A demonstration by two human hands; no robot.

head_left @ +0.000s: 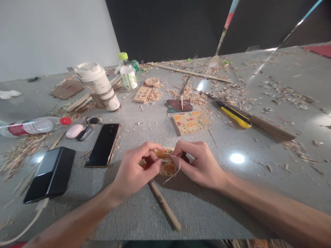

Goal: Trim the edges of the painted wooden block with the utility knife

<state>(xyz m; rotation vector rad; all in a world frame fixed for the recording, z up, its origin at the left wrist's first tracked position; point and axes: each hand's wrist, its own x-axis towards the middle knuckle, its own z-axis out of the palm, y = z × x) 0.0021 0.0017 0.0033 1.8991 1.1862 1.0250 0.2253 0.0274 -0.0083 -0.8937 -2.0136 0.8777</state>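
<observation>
Thumb and fingers of my left hand (138, 165) are closed in a pinch on a thin pale string (172, 177). My right hand (199, 163) pinches the same string close by, and its loose end hangs down in a curve. Beneath the fingertips lies a small piece patterned with orange slices (169, 168), partly hidden by both hands. A round wooden stick (165, 206) with dark lettering slants below my left hand. Beyond my hands rests a larger orange-patterned sheet (191, 123), beside a dark folded piece (179, 106) with a small wooden peg (181, 102) on it.
Yellow utility knife (236, 117) and a long flat blade (271, 128) lie to the right. At left are a phone (102, 145), a black device (50, 175), a lidded paper cup (99, 86) and bottles (127, 74). Wood shavings (155, 95) litter the table.
</observation>
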